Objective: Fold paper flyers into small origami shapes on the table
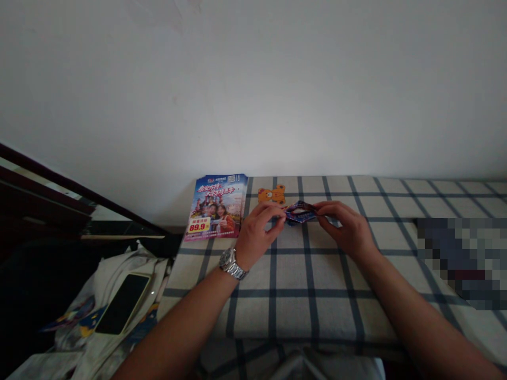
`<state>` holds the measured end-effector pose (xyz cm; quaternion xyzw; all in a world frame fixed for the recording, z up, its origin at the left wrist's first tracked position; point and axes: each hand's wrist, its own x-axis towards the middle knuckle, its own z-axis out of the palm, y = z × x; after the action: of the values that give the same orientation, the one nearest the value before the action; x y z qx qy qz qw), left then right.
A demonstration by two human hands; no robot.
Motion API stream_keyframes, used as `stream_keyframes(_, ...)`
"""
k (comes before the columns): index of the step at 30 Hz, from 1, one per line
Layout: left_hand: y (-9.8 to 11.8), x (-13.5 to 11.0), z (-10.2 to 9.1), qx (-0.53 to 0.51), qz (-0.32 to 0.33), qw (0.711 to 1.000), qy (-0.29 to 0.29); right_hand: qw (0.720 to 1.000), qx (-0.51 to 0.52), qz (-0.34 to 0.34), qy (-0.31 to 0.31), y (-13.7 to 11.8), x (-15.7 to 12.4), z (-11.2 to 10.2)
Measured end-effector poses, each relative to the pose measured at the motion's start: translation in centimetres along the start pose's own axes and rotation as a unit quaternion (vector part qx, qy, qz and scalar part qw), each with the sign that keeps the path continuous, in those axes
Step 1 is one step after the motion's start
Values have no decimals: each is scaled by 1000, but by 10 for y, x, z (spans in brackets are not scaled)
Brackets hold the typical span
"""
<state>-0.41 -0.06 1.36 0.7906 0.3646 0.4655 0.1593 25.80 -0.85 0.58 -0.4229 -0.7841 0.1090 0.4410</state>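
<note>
Between my two hands is a small folded paper (301, 215), dark blue and purple in print, with a gap showing in its middle. My left hand (259, 229), with a metal watch (233, 264) on the wrist, pinches its left end. Thumb and fingers of my right hand (346, 227) close on the right end. The paper is over the checked cloth; whether it touches the cloth I cannot tell. A stack of printed flyers (216, 208) lies left of my left hand. Just behind the folded paper is an orange bear figure (271, 193), partly covered by my left hand.
A checked cloth (293, 311) covers the table, which meets a pale wall (301, 95) at the back. To the lower left, a phone (123, 304) rests on crumpled fabric (85, 343). A dark rail (83, 187) slants along the left. A pixelated patch (467, 264) is at the right.
</note>
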Motion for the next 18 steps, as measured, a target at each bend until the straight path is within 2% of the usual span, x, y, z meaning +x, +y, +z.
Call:
stream_keyframes(8,0,0,0,-5,-9,1000,1,1000,12,20,2,-4,1,-1)
stream_keyframes(14,-8,-2,1,3,-58,998,11,992,24,112,56,1,-2,2)
stream_keyframes(18,-15,-3,3,11,-80,997,20,985,37,152,71,0,-2,3)
